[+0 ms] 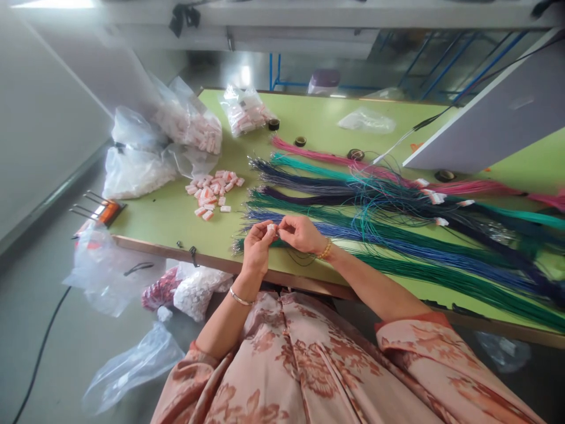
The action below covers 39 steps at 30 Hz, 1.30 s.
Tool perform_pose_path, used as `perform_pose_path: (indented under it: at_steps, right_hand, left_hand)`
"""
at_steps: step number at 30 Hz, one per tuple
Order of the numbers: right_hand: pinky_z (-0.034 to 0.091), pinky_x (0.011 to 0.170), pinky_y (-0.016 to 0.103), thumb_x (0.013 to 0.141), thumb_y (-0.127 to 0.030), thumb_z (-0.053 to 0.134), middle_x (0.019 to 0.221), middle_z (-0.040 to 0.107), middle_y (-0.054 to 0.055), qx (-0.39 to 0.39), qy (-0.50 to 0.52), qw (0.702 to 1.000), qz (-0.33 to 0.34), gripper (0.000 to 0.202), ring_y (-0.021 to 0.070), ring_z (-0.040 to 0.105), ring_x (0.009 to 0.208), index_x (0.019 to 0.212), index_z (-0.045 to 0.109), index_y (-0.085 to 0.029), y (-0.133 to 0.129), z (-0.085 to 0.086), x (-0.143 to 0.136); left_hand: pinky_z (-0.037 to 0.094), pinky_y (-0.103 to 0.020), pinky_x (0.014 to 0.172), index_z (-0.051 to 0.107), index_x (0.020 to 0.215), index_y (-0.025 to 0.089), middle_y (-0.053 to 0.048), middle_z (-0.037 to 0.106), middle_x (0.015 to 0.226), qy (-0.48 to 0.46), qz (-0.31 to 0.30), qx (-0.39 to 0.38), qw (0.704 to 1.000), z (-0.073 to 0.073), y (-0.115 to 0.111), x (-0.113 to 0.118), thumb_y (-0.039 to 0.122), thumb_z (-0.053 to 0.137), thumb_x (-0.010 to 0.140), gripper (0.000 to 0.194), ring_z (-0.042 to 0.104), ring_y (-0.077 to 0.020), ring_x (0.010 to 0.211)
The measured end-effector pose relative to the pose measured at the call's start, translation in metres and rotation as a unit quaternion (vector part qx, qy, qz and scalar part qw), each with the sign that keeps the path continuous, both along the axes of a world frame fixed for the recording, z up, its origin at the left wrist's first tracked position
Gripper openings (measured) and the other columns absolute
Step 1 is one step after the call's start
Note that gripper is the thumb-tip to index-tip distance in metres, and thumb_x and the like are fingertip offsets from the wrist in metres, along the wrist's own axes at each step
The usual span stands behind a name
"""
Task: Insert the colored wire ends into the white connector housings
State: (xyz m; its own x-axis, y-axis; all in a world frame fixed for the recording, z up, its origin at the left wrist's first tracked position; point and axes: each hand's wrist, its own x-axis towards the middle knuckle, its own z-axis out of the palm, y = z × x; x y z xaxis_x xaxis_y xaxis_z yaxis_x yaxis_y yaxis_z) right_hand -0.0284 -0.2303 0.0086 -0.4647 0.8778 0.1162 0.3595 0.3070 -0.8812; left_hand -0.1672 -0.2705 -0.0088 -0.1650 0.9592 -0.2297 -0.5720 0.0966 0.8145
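Between the fingers of my left hand (258, 246) is a small white and orange connector housing (272, 228). My right hand (303, 234) pinches at the connector's right side; a thin dark wire (300, 257) loops below that hand, and its tip is hidden by the fingers. Both hands are close together over the table's front edge. Beside and beneath them lie long bundles of green wires (397, 265) and blue wires (384, 242). A loose pile of white and orange connector housings (214, 191) sits to the left of the hands.
On the green table (170, 209), plastic bags of connectors (189, 126) stand at the back left. Pink wires (318, 150), tape rolls (355, 154) and wired connectors (436, 198) lie across the right. An orange rack with metal rods (103, 215) sits at the left edge.
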Motion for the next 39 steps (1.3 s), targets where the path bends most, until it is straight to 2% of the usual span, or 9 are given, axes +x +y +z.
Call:
perform_pose_path:
  at_steps: [8,15,23,25,27,30,33,36,39]
  right_hand:
    - [0.036,0.060,0.023,0.085,-0.027,0.048,0.067,0.059,0.002,0.110,-0.101,0.989,0.001,0.016,0.0111,0.045,0.058,0.075,0.057,-0.018,-0.003,0.007,0.005]
    - [0.034,0.061,0.025,0.087,-0.024,0.045,0.069,0.063,0.006,0.143,-0.203,0.969,-0.007,0.017,0.0139,0.048,0.060,0.073,0.054,-0.019,-0.006,0.009,0.001]
    - [0.031,0.059,0.026,0.085,-0.022,0.044,0.068,0.061,0.005,0.193,-0.182,0.963,-0.049,0.014,0.0137,0.047,0.059,0.073,0.051,-0.019,-0.002,0.005,0.002]
    - [0.030,0.058,0.026,0.084,-0.022,0.046,0.066,0.060,0.004,0.184,-0.169,0.967,-0.045,0.014,0.0128,0.046,0.057,0.072,0.052,-0.018,-0.001,0.006,0.004]
    - [0.030,0.056,0.025,0.084,-0.024,0.048,0.062,0.058,0.001,0.143,-0.139,0.980,-0.016,0.016,0.0112,0.043,0.054,0.071,0.054,-0.018,0.004,0.008,0.009]
    - [0.033,0.055,0.023,0.086,-0.031,0.050,0.060,0.057,-0.001,0.077,-0.088,0.993,0.023,0.020,0.0097,0.043,0.053,0.074,0.059,-0.017,0.024,0.015,0.020]
    - [0.038,0.061,0.023,0.086,-0.032,0.053,0.071,0.064,0.001,0.098,-0.087,0.990,-0.041,0.021,0.0111,0.050,0.061,0.080,0.065,-0.016,0.059,0.018,0.030]
    - [0.041,0.067,0.025,0.080,-0.027,0.060,0.078,0.069,0.003,0.099,-0.180,0.972,-0.111,0.013,0.0132,0.056,0.068,0.081,0.068,-0.016,0.097,0.012,0.033]
    - [0.040,0.069,0.026,0.078,-0.025,0.065,0.085,0.072,0.004,0.074,-0.288,0.950,-0.093,0.010,0.0155,0.060,0.075,0.083,0.070,-0.018,0.119,0.000,0.029]
  left_hand:
    - [0.046,-0.023,0.068,0.068,0.086,0.017,-0.002,0.071,0.082,-0.022,-0.005,-0.005,1.000,0.006,0.004,-0.003,0.030,0.088,0.058,0.036,0.059,-0.0080,0.067]
    - [0.045,-0.024,0.067,0.068,0.084,0.016,-0.001,0.069,0.076,0.021,0.008,-0.016,1.000,0.005,0.001,0.004,0.032,0.087,0.061,0.034,0.060,-0.0092,0.067]
    - [0.047,-0.022,0.067,0.067,0.086,0.015,-0.002,0.070,0.076,0.035,0.013,0.000,0.999,0.014,0.011,0.009,0.036,0.087,0.059,0.039,0.062,-0.0089,0.067]
    - [0.047,-0.022,0.066,0.067,0.085,0.015,-0.001,0.070,0.076,0.025,0.001,-0.007,1.000,0.012,0.012,0.010,0.034,0.088,0.058,0.039,0.060,-0.0081,0.066]
    - [0.047,-0.023,0.067,0.067,0.085,0.015,-0.001,0.069,0.076,-0.005,-0.012,-0.009,1.000,0.009,0.015,0.010,0.032,0.088,0.059,0.037,0.059,-0.0068,0.063]
    - [0.046,-0.022,0.067,0.067,0.087,0.015,-0.001,0.069,0.079,-0.049,-0.009,-0.014,0.999,0.005,0.020,0.009,0.026,0.087,0.060,0.035,0.056,-0.0055,0.062]
    - [0.044,-0.021,0.064,0.067,0.085,0.015,-0.002,0.069,0.080,-0.058,-0.001,-0.022,0.998,0.000,0.026,0.007,0.023,0.086,0.060,0.032,0.055,-0.0054,0.063]
    - [0.043,-0.021,0.063,0.067,0.085,0.014,-0.002,0.068,0.080,-0.054,-0.003,-0.033,0.998,-0.005,0.030,0.004,0.021,0.085,0.062,0.030,0.055,-0.0056,0.064]
    - [0.043,-0.022,0.063,0.066,0.085,0.014,-0.003,0.067,0.080,-0.052,-0.001,-0.043,0.998,-0.009,0.031,0.002,0.020,0.084,0.063,0.028,0.055,-0.0059,0.064]
